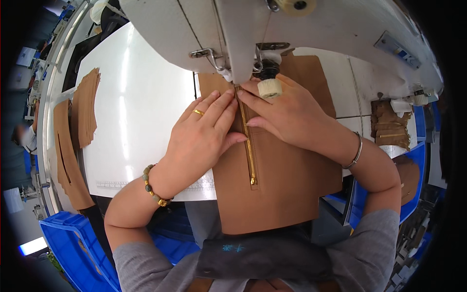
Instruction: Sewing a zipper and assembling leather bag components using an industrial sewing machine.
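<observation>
A brown leather-like panel (287, 194) lies under the head of a white sewing machine (311, 24) and hangs over the table's near edge. A gold metal zipper (249, 151) runs lengthwise in a slot in it, with its pull at the near end. My left hand (202, 124), wearing a ring, rests flat on the panel left of the zipper, fingers stretched toward the needle area. On the zipper's right, my right hand (287, 109) presses the panel, its fingers spread and partly behind the machine's cream knob (270, 88). The needle tip is too small to make out.
Stacked brown pieces (86, 109) and a slotted brown strip (68, 155) lie at the left edge of the white table (131, 121). Brown zippered pieces (391, 126) sit at the right. Blue bins (78, 243) stand below on both sides. Another person (28, 138) is far left.
</observation>
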`<state>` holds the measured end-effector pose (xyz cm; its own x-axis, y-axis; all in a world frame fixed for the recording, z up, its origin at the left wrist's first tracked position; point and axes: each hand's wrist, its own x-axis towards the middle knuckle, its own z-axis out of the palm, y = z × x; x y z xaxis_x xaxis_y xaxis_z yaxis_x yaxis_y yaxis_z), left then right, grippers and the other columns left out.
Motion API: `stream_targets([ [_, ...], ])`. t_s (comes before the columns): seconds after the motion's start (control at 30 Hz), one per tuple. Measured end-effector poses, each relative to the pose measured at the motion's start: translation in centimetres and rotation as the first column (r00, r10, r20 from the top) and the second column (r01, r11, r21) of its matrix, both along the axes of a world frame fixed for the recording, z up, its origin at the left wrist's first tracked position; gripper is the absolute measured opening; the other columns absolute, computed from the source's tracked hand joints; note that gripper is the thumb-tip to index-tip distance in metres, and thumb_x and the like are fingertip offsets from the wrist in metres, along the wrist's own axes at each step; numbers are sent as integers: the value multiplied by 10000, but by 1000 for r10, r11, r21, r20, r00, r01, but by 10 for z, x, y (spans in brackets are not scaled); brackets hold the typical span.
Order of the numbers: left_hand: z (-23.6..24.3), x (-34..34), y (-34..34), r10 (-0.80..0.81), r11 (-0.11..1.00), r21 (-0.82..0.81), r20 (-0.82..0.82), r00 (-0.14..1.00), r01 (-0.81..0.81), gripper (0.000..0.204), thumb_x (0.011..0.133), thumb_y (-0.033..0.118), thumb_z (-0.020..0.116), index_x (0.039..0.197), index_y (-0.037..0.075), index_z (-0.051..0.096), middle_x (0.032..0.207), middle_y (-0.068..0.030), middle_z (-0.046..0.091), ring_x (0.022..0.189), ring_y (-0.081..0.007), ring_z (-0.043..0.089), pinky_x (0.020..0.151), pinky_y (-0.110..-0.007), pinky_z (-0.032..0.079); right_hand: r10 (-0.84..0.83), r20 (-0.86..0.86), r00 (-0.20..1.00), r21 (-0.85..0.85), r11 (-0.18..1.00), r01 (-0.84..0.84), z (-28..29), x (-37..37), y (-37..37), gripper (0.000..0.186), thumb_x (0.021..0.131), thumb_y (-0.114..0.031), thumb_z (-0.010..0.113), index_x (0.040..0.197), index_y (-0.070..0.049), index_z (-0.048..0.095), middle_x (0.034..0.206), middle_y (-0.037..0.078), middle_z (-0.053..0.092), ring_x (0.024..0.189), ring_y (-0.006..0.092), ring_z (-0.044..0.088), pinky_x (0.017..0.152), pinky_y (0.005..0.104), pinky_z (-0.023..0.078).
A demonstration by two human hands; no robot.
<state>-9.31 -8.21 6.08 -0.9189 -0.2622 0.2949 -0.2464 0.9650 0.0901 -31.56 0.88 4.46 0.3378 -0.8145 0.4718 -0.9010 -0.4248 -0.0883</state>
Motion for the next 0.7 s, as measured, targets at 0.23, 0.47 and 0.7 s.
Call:
stream_targets([
  [0.23, 0, 1, 0, 22, 1000, -9, 5, 1000, -22, 633, 866, 414, 773, 1330, -1, 658, 1383, -136, 661, 1328, -339, 613, 1127, -500, 485, -193, -107, 975, -32, 981, 191, 11, -1, 7, 404, 773, -451, 832, 986, -127, 723, 902, 9, 595, 883, 214, 601, 875, 398, 515],
  [0.47, -4, 3, 0, 58, 990, 134, -79, 995, -47, 688, 832, 396, 817, 1356, -11, 638, 1415, -146, 646, 1263, -355, 651, 1050, -437, 550, -118, -85, 989, 74, 990, 124, 8, 0, 8, 474, 784, -499, 816, 1018, -96, 728, 1026, 58, 643, 986, 240, 635, 882, 406, 522],
  [0.7, -5, 6, 1, 73, 972, 227, -83, 994, -53, 749, 816, 395, 829, 1411, -8, 616, 1456, -163, 622, 1288, -362, 642, 1041, -430, 562, -27, 35, 999, 133, 991, 23, 10, -2, 12, 707, 790, -546, 788, 1265, -31, 696, 1340, 114, 664, 1326, 333, 594, 1093, 454, 483],
])
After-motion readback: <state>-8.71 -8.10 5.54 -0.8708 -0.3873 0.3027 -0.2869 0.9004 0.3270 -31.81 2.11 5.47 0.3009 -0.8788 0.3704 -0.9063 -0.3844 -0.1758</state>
